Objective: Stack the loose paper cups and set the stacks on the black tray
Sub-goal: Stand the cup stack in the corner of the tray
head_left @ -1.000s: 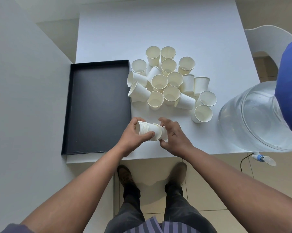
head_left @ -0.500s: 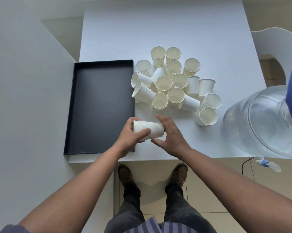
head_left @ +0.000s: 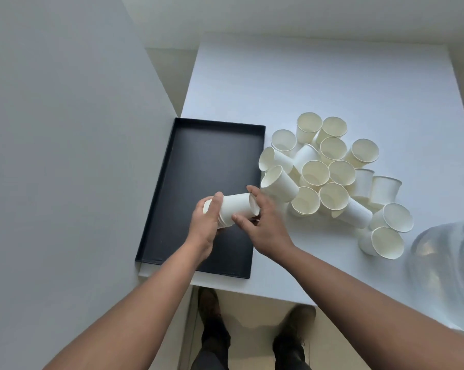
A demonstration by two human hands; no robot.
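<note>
Presently, the white table [head_left: 319,84] carries a black tray [head_left: 199,161], bare inside, with a heap of loose cups [head_left: 332,177] just beside its right edge. A nested stack [head_left: 235,210] is held on its side above the tray. The left hand [head_left: 207,225] is wrapped round its rim end; the right hand [head_left: 265,225] cups the base end, fingers half spread. Recommended: turn the stack upright, seat it flat inside the rim, then release.
</note>
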